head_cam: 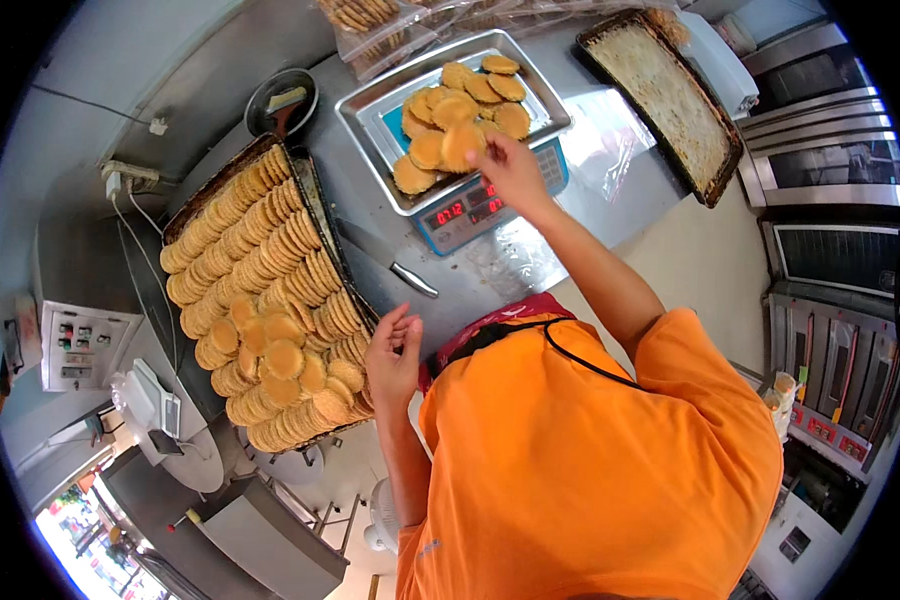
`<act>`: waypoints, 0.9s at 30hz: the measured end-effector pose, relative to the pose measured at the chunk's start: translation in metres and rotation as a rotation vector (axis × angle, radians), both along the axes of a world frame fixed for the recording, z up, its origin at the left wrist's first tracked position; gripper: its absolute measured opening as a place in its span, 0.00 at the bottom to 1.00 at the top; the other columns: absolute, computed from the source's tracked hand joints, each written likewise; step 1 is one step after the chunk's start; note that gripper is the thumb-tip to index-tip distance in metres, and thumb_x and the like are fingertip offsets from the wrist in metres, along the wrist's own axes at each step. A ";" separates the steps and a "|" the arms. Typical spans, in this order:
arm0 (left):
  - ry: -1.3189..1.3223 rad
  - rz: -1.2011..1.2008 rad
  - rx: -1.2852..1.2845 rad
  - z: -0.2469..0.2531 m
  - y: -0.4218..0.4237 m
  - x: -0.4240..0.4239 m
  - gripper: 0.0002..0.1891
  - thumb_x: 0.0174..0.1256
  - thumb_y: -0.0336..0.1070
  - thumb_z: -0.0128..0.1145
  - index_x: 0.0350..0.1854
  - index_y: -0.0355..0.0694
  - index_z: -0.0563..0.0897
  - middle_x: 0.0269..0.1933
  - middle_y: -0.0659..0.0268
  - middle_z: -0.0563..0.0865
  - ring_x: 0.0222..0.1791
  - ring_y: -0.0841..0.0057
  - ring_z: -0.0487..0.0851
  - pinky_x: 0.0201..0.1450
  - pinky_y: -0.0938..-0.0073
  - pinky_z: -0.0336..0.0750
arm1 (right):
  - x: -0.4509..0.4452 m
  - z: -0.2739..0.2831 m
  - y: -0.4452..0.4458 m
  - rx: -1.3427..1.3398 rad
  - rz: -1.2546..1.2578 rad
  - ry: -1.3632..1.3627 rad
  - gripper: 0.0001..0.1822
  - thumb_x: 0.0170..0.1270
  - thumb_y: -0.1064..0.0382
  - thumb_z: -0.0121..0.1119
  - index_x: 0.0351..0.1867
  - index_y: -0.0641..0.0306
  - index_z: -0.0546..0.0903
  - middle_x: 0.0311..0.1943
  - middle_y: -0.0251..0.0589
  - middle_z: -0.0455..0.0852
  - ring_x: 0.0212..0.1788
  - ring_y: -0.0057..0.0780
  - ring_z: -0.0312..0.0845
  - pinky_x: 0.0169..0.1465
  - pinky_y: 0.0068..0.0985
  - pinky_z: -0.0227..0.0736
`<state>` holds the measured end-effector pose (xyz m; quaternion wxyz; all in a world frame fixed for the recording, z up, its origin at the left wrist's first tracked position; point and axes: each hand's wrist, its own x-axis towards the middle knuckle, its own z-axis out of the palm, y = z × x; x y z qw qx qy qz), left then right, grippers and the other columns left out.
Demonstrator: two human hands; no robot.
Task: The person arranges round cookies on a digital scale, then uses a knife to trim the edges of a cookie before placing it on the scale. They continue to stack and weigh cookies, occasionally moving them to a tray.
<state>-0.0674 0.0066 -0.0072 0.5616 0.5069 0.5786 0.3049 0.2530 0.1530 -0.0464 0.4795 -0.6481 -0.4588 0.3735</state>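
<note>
My right hand [511, 169] pinches a round golden biscuit [459, 144] by its edge, over a shallow steel tray [367, 124]. A loose heap of similar biscuits [454, 109] lies in that tray. Beneath it is a blue digital scale [450, 229] with lit red digits, partly covered by the tray. My left hand [394, 352] holds nothing, thumb and fingers apart, beside a large dark baking tray [345, 270]. Rows of biscuits on edge [247, 247] fill the baking tray, with several loose ones [283, 358] lying flat on top.
A knife [412, 279] lies on the steel table [450, 300] between tray and scale. Behind stands a bowl [251, 105] with a brush. Clear bags of biscuits [367, 37] lie at the back. A floury baking tray [652, 97] and plastic bag [607, 161] are to the right.
</note>
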 end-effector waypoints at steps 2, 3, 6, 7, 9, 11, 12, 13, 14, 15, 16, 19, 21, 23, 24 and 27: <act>0.052 -0.043 -0.004 0.001 -0.003 0.007 0.23 0.79 0.40 0.69 0.69 0.33 0.83 0.53 0.56 0.92 0.49 0.76 0.88 0.56 0.74 0.81 | 0.007 0.005 0.001 0.027 -0.094 -0.184 0.17 0.75 0.54 0.72 0.51 0.67 0.86 0.29 0.30 0.85 0.26 0.16 0.80 0.31 0.21 0.75; 0.090 -0.082 0.003 0.001 -0.002 0.013 0.24 0.79 0.40 0.68 0.70 0.33 0.83 0.54 0.56 0.92 0.50 0.75 0.88 0.56 0.74 0.81 | 0.010 0.006 0.000 0.042 -0.148 -0.279 0.18 0.76 0.54 0.72 0.53 0.67 0.86 0.30 0.31 0.87 0.26 0.17 0.80 0.31 0.21 0.75; 0.199 -0.113 0.050 -0.005 -0.007 0.027 0.26 0.79 0.40 0.68 0.72 0.33 0.81 0.54 0.53 0.92 0.52 0.72 0.89 0.58 0.71 0.82 | 0.017 0.004 -0.041 0.041 -0.169 -0.156 0.15 0.76 0.59 0.69 0.55 0.69 0.88 0.35 0.37 0.92 0.31 0.20 0.85 0.34 0.22 0.78; 0.230 -0.120 0.074 -0.007 -0.006 0.034 0.26 0.78 0.40 0.69 0.72 0.33 0.81 0.54 0.53 0.92 0.52 0.71 0.89 0.58 0.69 0.82 | 0.021 0.004 -0.054 0.017 -0.163 -0.052 0.14 0.76 0.61 0.69 0.55 0.69 0.88 0.35 0.39 0.93 0.33 0.21 0.87 0.35 0.23 0.80; 0.230 -0.123 0.054 -0.005 -0.005 0.044 0.27 0.77 0.41 0.69 0.73 0.34 0.81 0.56 0.50 0.91 0.53 0.68 0.90 0.59 0.67 0.82 | 0.018 0.001 -0.085 -0.029 -0.188 0.057 0.12 0.77 0.64 0.66 0.53 0.69 0.89 0.35 0.38 0.93 0.31 0.20 0.85 0.34 0.21 0.78; 0.269 -0.133 0.034 -0.002 -0.010 0.054 0.27 0.77 0.41 0.69 0.73 0.34 0.81 0.58 0.49 0.90 0.54 0.68 0.90 0.60 0.66 0.82 | 0.028 -0.013 -0.103 -0.061 -0.225 0.126 0.10 0.78 0.65 0.65 0.53 0.68 0.89 0.35 0.37 0.92 0.29 0.18 0.83 0.32 0.20 0.77; 0.302 -0.150 0.025 -0.003 -0.012 0.056 0.27 0.77 0.41 0.69 0.73 0.35 0.81 0.58 0.49 0.90 0.54 0.67 0.90 0.60 0.65 0.82 | 0.030 -0.022 -0.109 -0.065 -0.254 0.148 0.10 0.79 0.65 0.64 0.52 0.68 0.89 0.35 0.37 0.92 0.28 0.18 0.81 0.32 0.19 0.76; 0.334 -0.169 0.015 -0.002 -0.013 0.058 0.27 0.77 0.41 0.70 0.73 0.35 0.81 0.59 0.49 0.90 0.55 0.66 0.90 0.60 0.65 0.82 | 0.035 -0.029 -0.115 -0.069 -0.285 0.169 0.10 0.80 0.65 0.64 0.52 0.68 0.89 0.35 0.36 0.92 0.27 0.18 0.80 0.31 0.19 0.75; 0.367 -0.190 0.005 -0.002 -0.014 0.060 0.27 0.76 0.41 0.70 0.73 0.36 0.81 0.59 0.49 0.90 0.55 0.65 0.90 0.61 0.64 0.82 | 0.046 -0.035 -0.117 -0.065 -0.313 0.187 0.10 0.80 0.64 0.64 0.52 0.68 0.89 0.34 0.37 0.92 0.27 0.17 0.80 0.31 0.19 0.75; 0.414 -0.223 0.027 -0.003 -0.017 0.059 0.28 0.76 0.41 0.70 0.73 0.36 0.81 0.59 0.49 0.90 0.56 0.64 0.90 0.61 0.63 0.82 | 0.055 -0.038 -0.116 -0.052 -0.337 0.197 0.10 0.81 0.64 0.64 0.51 0.69 0.88 0.34 0.37 0.92 0.27 0.17 0.79 0.32 0.19 0.75; 0.457 -0.258 0.053 -0.008 -0.019 0.060 0.28 0.75 0.41 0.70 0.73 0.37 0.81 0.60 0.50 0.90 0.56 0.62 0.90 0.61 0.62 0.82 | 0.063 -0.038 -0.113 -0.015 -0.363 0.196 0.10 0.81 0.64 0.63 0.51 0.69 0.88 0.33 0.37 0.91 0.27 0.17 0.79 0.32 0.19 0.75; 0.548 -0.349 0.034 -0.004 -0.023 0.067 0.29 0.74 0.42 0.71 0.73 0.36 0.81 0.60 0.47 0.90 0.59 0.56 0.89 0.64 0.58 0.81 | 0.089 -0.029 -0.103 0.029 -0.427 0.215 0.10 0.82 0.64 0.62 0.51 0.69 0.88 0.34 0.38 0.91 0.29 0.17 0.80 0.33 0.19 0.75; 0.526 -0.364 -0.030 0.003 -0.020 0.079 0.30 0.74 0.43 0.70 0.73 0.35 0.80 0.60 0.45 0.90 0.61 0.53 0.88 0.65 0.57 0.80 | 0.104 -0.026 -0.097 0.044 -0.470 0.237 0.10 0.82 0.64 0.62 0.52 0.69 0.88 0.35 0.38 0.91 0.30 0.16 0.80 0.33 0.19 0.75; 0.437 -0.337 -0.117 0.012 -0.017 0.096 0.31 0.74 0.44 0.70 0.74 0.34 0.79 0.61 0.45 0.89 0.62 0.52 0.88 0.66 0.57 0.79 | 0.121 -0.032 -0.095 0.026 -0.461 0.229 0.11 0.82 0.63 0.62 0.53 0.68 0.89 0.36 0.38 0.92 0.30 0.16 0.80 0.34 0.19 0.75; 0.433 -0.320 -0.128 0.015 -0.017 0.106 0.31 0.74 0.44 0.70 0.74 0.34 0.79 0.62 0.45 0.89 0.62 0.52 0.87 0.67 0.57 0.79 | 0.127 -0.030 -0.093 0.004 -0.455 0.217 0.11 0.82 0.63 0.62 0.53 0.68 0.89 0.36 0.38 0.92 0.30 0.16 0.80 0.34 0.19 0.74; 0.420 -0.276 -0.162 0.020 -0.022 0.129 0.31 0.75 0.45 0.70 0.74 0.34 0.79 0.63 0.44 0.88 0.64 0.51 0.86 0.68 0.56 0.78 | 0.140 -0.040 -0.090 -0.022 -0.414 0.189 0.11 0.82 0.62 0.62 0.54 0.68 0.89 0.36 0.39 0.93 0.29 0.16 0.79 0.34 0.19 0.74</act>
